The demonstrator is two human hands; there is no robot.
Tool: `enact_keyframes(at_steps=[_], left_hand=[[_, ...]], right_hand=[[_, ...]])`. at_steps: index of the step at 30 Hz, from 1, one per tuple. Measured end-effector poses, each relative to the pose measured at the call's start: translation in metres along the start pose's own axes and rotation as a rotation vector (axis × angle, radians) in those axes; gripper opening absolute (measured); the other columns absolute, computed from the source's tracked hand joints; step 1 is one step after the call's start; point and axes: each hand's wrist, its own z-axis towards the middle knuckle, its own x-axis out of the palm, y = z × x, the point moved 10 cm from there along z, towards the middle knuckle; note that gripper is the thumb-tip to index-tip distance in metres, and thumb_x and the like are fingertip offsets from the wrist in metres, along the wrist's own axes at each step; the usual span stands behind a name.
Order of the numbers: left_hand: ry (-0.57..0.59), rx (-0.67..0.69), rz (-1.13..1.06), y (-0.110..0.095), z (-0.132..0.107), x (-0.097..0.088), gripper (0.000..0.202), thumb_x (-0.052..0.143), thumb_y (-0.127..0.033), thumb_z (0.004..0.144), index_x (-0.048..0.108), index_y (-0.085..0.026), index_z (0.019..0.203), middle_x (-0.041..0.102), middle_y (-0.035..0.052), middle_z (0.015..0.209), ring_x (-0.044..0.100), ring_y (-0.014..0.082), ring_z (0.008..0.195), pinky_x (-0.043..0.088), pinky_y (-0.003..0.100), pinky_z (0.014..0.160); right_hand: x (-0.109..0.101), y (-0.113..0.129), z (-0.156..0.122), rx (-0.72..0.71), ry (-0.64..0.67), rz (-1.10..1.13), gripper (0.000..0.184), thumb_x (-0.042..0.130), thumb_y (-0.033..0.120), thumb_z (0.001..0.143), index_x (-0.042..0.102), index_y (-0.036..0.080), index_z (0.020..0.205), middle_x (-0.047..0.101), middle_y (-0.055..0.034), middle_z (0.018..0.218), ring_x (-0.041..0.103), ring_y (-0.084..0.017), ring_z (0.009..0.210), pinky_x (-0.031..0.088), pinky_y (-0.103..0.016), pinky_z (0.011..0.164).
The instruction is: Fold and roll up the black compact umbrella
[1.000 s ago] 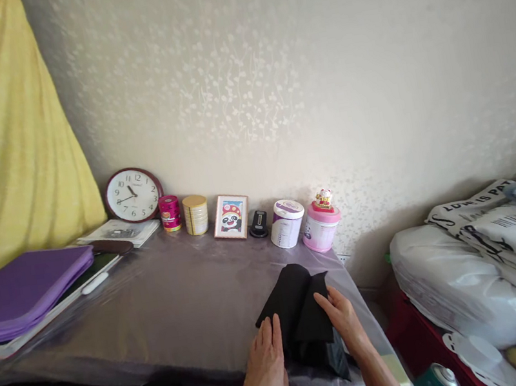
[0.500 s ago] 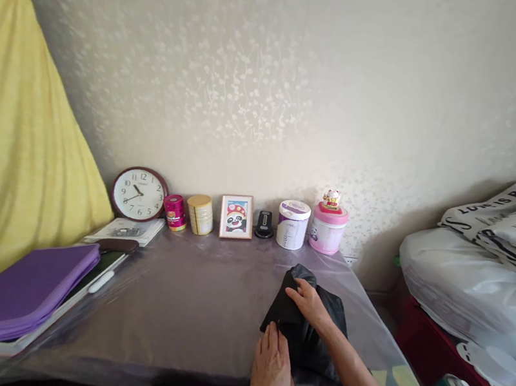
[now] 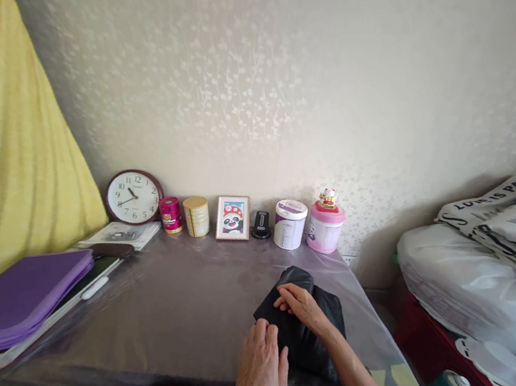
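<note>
A dark, folded piece of black fabric (image 3: 328, 312), perhaps a bag or garment, lies near the table's right front corner. At its left edge is my left hand (image 3: 260, 362), fingers curled onto the fabric and thumb held apart; the fingertips are partly hidden. Higher up, my right hand (image 3: 302, 308) rests over the middle of the fabric with its fingers bent together in a pinch on it. Part of the fabric's near side is covered by my right forearm.
Along the wall stand a clock (image 3: 134, 197), a pink can (image 3: 171, 215), a yellow-lidded can (image 3: 197, 217), a panda picture frame (image 3: 232, 218) and two tubs, white-purple (image 3: 290, 225) and pink-lidded (image 3: 325, 228). A purple folder (image 3: 24, 298) lies left. White bags (image 3: 474, 289) are piled right, off the table.
My left hand has drawn back slightly, its fingers going from flat to curled and its thumb spreading. My right hand has shifted a little left, with its fingers closing together.
</note>
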Motion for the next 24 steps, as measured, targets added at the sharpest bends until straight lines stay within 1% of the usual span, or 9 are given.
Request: enact_keyframes(at_steps=[3, 5, 7, 9, 12, 15, 18, 21, 24], left_hand=[[-0.022, 0.061, -0.024, -0.014, 0.004, -0.006, 0.024, 0.037, -0.020, 0.085, 0.053, -0.019, 0.102, 0.054, 0.0078, 0.106, 0.055, 0.0204, 0.095, 0.047, 0.038, 0.084], [-0.037, 0.102, -0.022, -0.020, 0.005, -0.003, 0.026, 0.041, -0.021, 0.083, 0.053, -0.019, 0.106, 0.053, 0.0082, 0.111, 0.054, 0.0216, 0.100, 0.046, 0.040, 0.088], [-0.054, 0.135, -0.011, -0.022, 0.006, 0.004, 0.031, 0.046, -0.023, 0.081, 0.052, -0.018, 0.111, 0.051, 0.0094, 0.120, 0.051, 0.0244, 0.108, 0.043, 0.043, 0.094], [-0.058, 0.152, 0.002, -0.020, 0.006, 0.013, 0.039, 0.050, -0.024, 0.078, 0.049, -0.018, 0.117, 0.047, 0.0103, 0.127, 0.047, 0.0270, 0.116, 0.040, 0.046, 0.098], [-0.037, 0.144, 0.016, -0.015, 0.005, 0.026, 0.046, 0.049, -0.023, 0.077, 0.045, -0.019, 0.123, 0.045, 0.0103, 0.131, 0.044, 0.0277, 0.120, 0.040, 0.047, 0.100], [0.004, 0.120, 0.013, -0.012, 0.004, 0.034, 0.049, 0.046, -0.019, 0.079, 0.041, -0.020, 0.127, 0.043, 0.0102, 0.134, 0.044, 0.0261, 0.121, 0.040, 0.045, 0.100], [0.054, 0.087, 0.004, -0.009, 0.003, 0.044, 0.052, 0.044, -0.016, 0.079, 0.038, -0.018, 0.130, 0.041, 0.0118, 0.136, 0.042, 0.0256, 0.124, 0.040, 0.043, 0.101], [0.064, 0.059, 0.015, -0.005, 0.003, 0.052, 0.055, 0.046, -0.016, 0.078, 0.035, -0.020, 0.132, 0.039, 0.0130, 0.138, 0.041, 0.0266, 0.125, 0.040, 0.044, 0.100], [0.053, 0.052, 0.043, -0.002, 0.002, 0.060, 0.058, 0.049, -0.017, 0.077, 0.034, -0.023, 0.133, 0.035, 0.0143, 0.141, 0.039, 0.0281, 0.126, 0.041, 0.045, 0.098]], right_hand=[[0.003, 0.007, -0.003, -0.076, 0.019, -0.103, 0.031, 0.042, 0.039, 0.086, 0.062, 0.018, 0.096, 0.072, -0.0037, 0.080, 0.063, -0.015, 0.069, 0.048, -0.027, 0.068], [0.008, 0.011, -0.005, -0.119, 0.038, -0.165, 0.029, 0.041, 0.036, 0.087, 0.063, 0.020, 0.096, 0.072, -0.0024, 0.081, 0.064, -0.016, 0.072, 0.047, -0.028, 0.071], [0.013, 0.017, -0.009, -0.167, 0.063, -0.222, 0.029, 0.039, 0.033, 0.088, 0.064, 0.022, 0.097, 0.072, -0.0016, 0.082, 0.064, -0.016, 0.077, 0.046, -0.027, 0.074], [0.017, 0.025, -0.015, -0.221, 0.073, -0.284, 0.029, 0.039, 0.032, 0.089, 0.065, 0.023, 0.097, 0.072, -0.0012, 0.084, 0.064, -0.016, 0.081, 0.045, -0.028, 0.077], [0.018, 0.033, -0.024, -0.274, 0.055, -0.356, 0.028, 0.040, 0.031, 0.090, 0.066, 0.025, 0.099, 0.071, -0.0006, 0.085, 0.062, -0.017, 0.085, 0.044, -0.029, 0.081], [0.013, 0.037, -0.033, -0.330, 0.017, -0.371, 0.027, 0.042, 0.031, 0.091, 0.066, 0.025, 0.101, 0.071, -0.0010, 0.087, 0.060, -0.016, 0.086, 0.046, -0.028, 0.080], [0.007, 0.041, -0.040, -0.452, -0.019, -0.413, 0.026, 0.043, 0.028, 0.091, 0.067, 0.025, 0.102, 0.070, -0.0023, 0.093, 0.057, -0.017, 0.092, 0.046, -0.029, 0.083], [0.006, 0.039, -0.040, -0.567, -0.014, -0.487, 0.025, 0.044, 0.026, 0.090, 0.067, 0.024, 0.101, 0.069, -0.0025, 0.102, 0.052, -0.020, 0.108, 0.039, -0.036, 0.095], [0.003, 0.033, -0.030, -0.597, -0.020, -0.558, 0.025, 0.043, 0.026, 0.091, 0.066, 0.023, 0.101, 0.067, -0.0032, 0.109, 0.049, -0.022, 0.115, 0.030, -0.044, 0.103]])
